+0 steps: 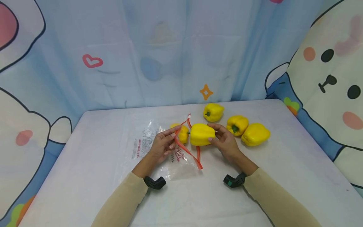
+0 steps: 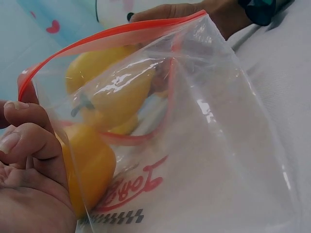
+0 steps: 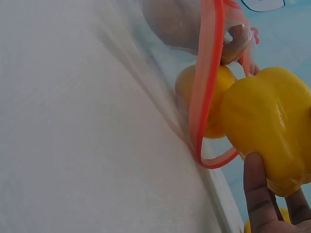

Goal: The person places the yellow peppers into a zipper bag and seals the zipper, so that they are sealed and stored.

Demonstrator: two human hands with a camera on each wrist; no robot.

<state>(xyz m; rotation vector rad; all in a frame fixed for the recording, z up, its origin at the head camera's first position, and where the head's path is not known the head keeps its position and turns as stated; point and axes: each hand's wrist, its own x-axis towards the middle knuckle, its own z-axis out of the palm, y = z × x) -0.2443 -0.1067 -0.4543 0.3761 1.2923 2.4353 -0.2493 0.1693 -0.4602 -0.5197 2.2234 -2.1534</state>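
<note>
A clear zip bag (image 1: 181, 165) with a red-orange zip edge and printed drawings lies on the table, its mouth held apart. My left hand (image 1: 163, 143) pinches the bag's rim on the left side of the opening. Inside the bag, close to those fingers, is one yellow bell pepper (image 2: 90, 170). My right hand (image 1: 227, 142) holds another yellow bell pepper (image 1: 202, 134) by its bottom end, thumb and fingers on either side. Its green stem points left into the bag's mouth, and in the right wrist view this pepper (image 3: 267, 121) overlaps the red edge's opening.
Three more yellow peppers sit on the table to the right: one at the back (image 1: 213, 112), one with its stem facing forward (image 1: 237, 125), and one lying beside it (image 1: 256, 134). A white cloth (image 1: 99, 189) covers the table. Behind hangs a blue cartoon curtain (image 1: 158, 63).
</note>
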